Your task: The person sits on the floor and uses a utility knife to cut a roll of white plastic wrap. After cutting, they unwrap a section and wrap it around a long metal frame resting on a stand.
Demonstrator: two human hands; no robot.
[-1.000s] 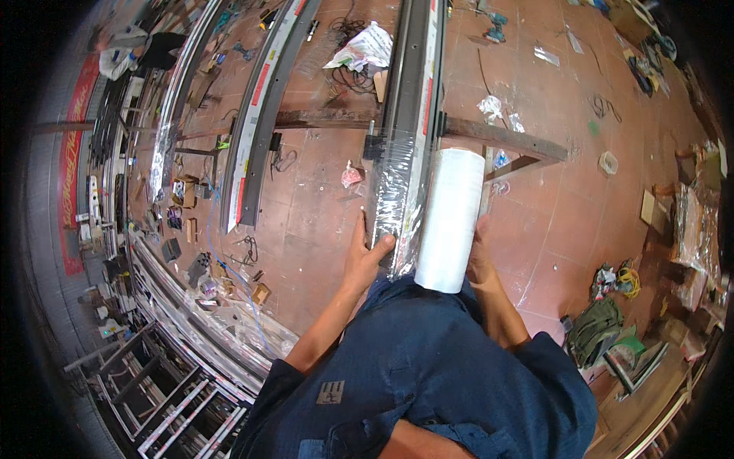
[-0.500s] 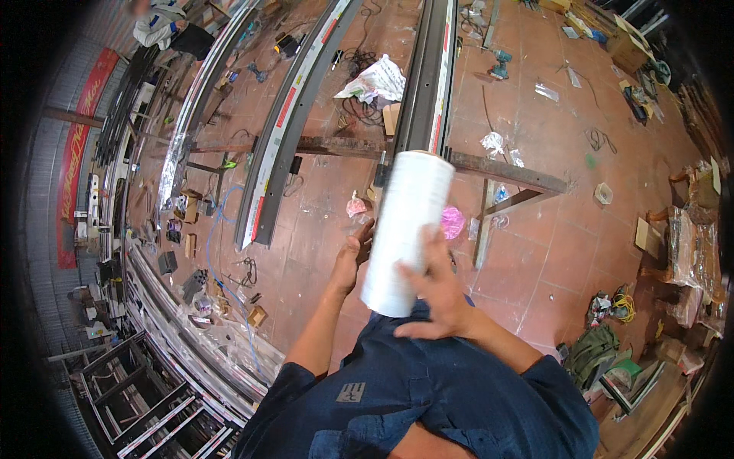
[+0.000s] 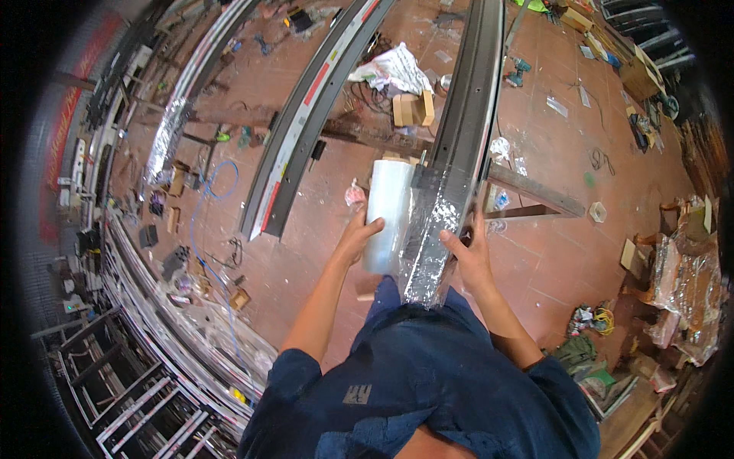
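- The left hand grips a roll of clear stretch film, a smooth white-translucent cylinder held nearly upright, with the fingers curled round its lower half.
- The roll stands just left of a long dark metal profile and touches the film already on it.
- The right hand lies flat on the wrapped end of the profile, fingers spread and pressing, not clenched round anything.
- That wrapped end looks crinkled and silvery, its film glossy and wrinkled; it reaches down to the person's dark blue shirt.
- The profile is straight, narrow and matt, and rests across a rusty steel trestle.
- A second dark profile with a red stripe lies well apart to the left; so two unwrapped lengths show here.
- One more film-wrapped bundle lies far left.
- Two small cardboard boxes sit between the profiles, beside crumpled white plastic.
- The floor is of reddish square tiles, dusty and littered.
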